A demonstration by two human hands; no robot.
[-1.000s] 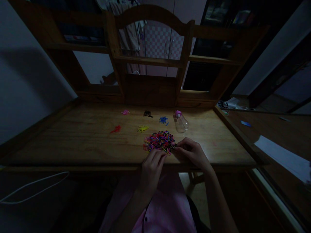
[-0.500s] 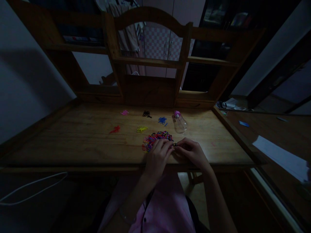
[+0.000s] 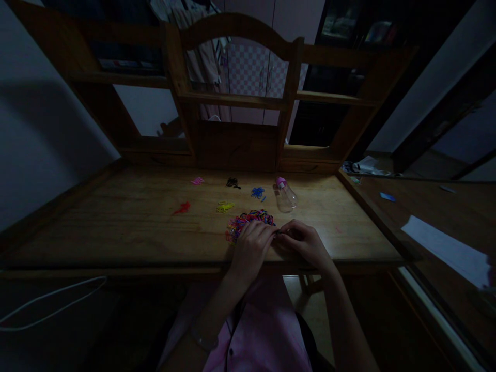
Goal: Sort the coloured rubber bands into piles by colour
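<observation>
A heap of small mixed-colour bands (image 3: 248, 221) lies near the front edge of the wooden desk (image 3: 127, 227). My left hand (image 3: 251, 248) rests on the heap's near side, fingers curled. My right hand (image 3: 304, 243) sits just right of it, fingertips pinched toward the left hand. Both hands meet on a tiny dark piece between them, too small to name. Behind the heap lie small sorted clusters: red (image 3: 182, 208), yellow (image 3: 225, 206), pink (image 3: 197, 181), black (image 3: 232, 182) and blue (image 3: 258, 192).
A clear bottle with a pink cap (image 3: 284, 196) lies on its side behind my right hand. A wooden hutch with shelves (image 3: 236, 98) stands at the desk's back. White paper (image 3: 445, 250) lies on a side surface at right. A white cable (image 3: 54, 302) loops at lower left.
My left hand has moved up from the desk's front edge onto the heap and met my right hand. The right hand has stayed almost in place.
</observation>
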